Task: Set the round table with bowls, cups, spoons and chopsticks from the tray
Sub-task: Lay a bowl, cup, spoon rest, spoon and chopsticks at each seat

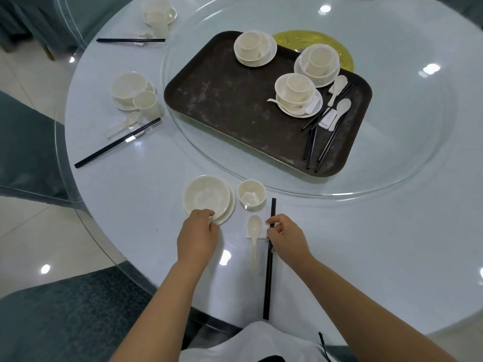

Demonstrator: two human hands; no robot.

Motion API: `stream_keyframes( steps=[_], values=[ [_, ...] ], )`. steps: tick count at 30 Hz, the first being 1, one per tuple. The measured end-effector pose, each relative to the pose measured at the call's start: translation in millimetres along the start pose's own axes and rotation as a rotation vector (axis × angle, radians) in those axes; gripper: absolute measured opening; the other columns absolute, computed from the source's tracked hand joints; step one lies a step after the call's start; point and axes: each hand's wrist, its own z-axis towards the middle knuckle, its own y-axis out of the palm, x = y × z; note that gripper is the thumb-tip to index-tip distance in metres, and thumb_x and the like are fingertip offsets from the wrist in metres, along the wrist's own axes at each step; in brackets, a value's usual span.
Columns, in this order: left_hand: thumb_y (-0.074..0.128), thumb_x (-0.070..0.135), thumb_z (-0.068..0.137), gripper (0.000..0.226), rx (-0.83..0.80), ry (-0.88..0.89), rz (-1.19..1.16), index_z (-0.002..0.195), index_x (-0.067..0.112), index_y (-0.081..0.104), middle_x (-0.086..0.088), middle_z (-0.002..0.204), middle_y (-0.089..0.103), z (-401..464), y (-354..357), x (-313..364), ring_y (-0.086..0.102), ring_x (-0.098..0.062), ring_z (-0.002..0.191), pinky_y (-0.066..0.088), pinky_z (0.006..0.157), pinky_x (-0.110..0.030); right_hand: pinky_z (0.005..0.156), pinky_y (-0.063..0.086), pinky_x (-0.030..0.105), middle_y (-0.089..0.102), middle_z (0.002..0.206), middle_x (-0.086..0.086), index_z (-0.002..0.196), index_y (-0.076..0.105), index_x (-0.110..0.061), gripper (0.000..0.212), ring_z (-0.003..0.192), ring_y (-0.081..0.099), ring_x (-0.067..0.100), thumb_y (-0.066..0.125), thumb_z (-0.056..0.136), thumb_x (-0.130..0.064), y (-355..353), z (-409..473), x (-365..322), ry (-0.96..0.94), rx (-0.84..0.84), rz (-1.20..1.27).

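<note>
Cream bowls, three on tray, left grip pinching plate, right grip clamping chopsticks

White bowl on a plate by the left fingers, black chopsticks pinched in the right fingers, white spoon and cup just beside

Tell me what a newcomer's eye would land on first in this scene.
First, the dark tray on the glass turntable, its right side crowded with three stacked bowl-and-cup sets, spoons and black chopsticks. Then, at the near table edge, the left hand holding the rim of a bowl while the right hand pinches chopsticks beside a spoon and a cup.
</note>
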Motion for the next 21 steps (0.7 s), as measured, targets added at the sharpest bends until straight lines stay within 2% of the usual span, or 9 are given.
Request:
stream_keyframes(
  steps=[2, 4, 8, 11, 13, 17, 21],
  values=[
    [0.049, 0.012, 0.095, 0.03, -0.012, 0.024, 0.064, 0.121, 0.012, 0.063, -0.005, 0.122, 0.059, -0.1, 0.6, -1.3, 0.058, -0.025, 0.102, 0.048, 0.076, -0.032, 0.072, 0.057, 0.038, 0.065, 0.08, 0.006, 0.105, 0.059, -0.021, 0.023, 0.075, 0.064, 0.027, 0.048, 0.089, -0.011, 2.1, -0.2, -0.6, 0.012, -0.019, -0.001],
    [0.049, 0.009, 0.094, 0.028, -0.021, 0.038, 0.098, 0.117, 0.012, 0.065, -0.006, 0.118, 0.059, -1.1, 0.7, -3.3, 0.058, -0.026, 0.097, 0.048, 0.074, -0.033, 0.074, 0.056, 0.039, 0.068, 0.086, 0.01, 0.105, 0.058, -0.022, 0.022, 0.076, 0.065, 0.029, 0.047, 0.089, -0.011, 2.9, 0.5, -0.3, 0.017, -0.031, -0.002],
    [0.049, 0.01, 0.095, 0.026, -0.04, 0.022, 0.118, 0.116, 0.014, 0.064, -0.003, 0.117, 0.058, -4.9, 0.1, -4.7, 0.059, -0.025, 0.094, 0.049, 0.075, -0.034, 0.067, 0.058, 0.035, 0.067, 0.082, 0.007, 0.103, 0.059, -0.021, 0.019, 0.065, 0.062, 0.018, 0.048, 0.09, -0.011, 2.2, 0.2, 2.4, 0.047, -0.03, 0.052],
    [0.049, 0.013, 0.094, 0.027, -0.05, 0.015, 0.117, 0.118, 0.016, 0.062, 0.0, 0.119, 0.057, -7.5, 0.7, -3.1, 0.059, -0.024, 0.095, 0.049, 0.075, -0.033, 0.068, 0.057, 0.037, 0.066, 0.078, 0.005, 0.101, 0.06, -0.019, 0.02, 0.06, 0.061, 0.017, 0.046, 0.09, -0.01, 1.7, -1.7, 5.8, 0.067, -0.02, 0.08],
    [0.049, 0.013, 0.094, 0.028, -0.056, 0.005, 0.117, 0.118, 0.017, 0.062, 0.001, 0.12, 0.057, -8.7, 1.0, -2.7, 0.06, -0.024, 0.097, 0.049, 0.075, -0.033, 0.064, 0.055, 0.034, 0.065, 0.076, 0.004, 0.099, 0.06, -0.021, 0.021, 0.055, 0.059, 0.015, 0.045, 0.089, -0.01, 1.1, -3.8, 8.0, 0.071, -0.013, 0.083],
    [0.05, 0.015, 0.093, 0.029, -0.065, -0.004, 0.124, 0.121, 0.018, 0.061, 0.001, 0.123, 0.055, -12.0, 1.3, -3.7, 0.06, -0.023, 0.095, 0.049, 0.073, -0.032, 0.06, 0.051, 0.03, 0.066, 0.081, 0.007, 0.092, 0.058, -0.024, 0.02, 0.06, 0.059, 0.018, 0.045, 0.088, -0.01, -1.0, -7.2, 13.4, 0.072, 0.02, 0.069],
    [0.053, 0.015, 0.091, 0.036, -0.059, 0.001, 0.104, 0.126, 0.02, 0.057, 0.002, 0.128, 0.052, -15.6, 0.2, 1.3, 0.058, -0.021, 0.086, 0.044, 0.068, -0.028, 0.063, 0.052, 0.034, 0.067, 0.08, 0.005, 0.086, 0.054, -0.019, 0.004, 0.059, 0.059, 0.018, 0.052, 0.085, -0.016, -4.3, -9.4, 23.6, 0.102, 0.059, 0.043]
  ],
)
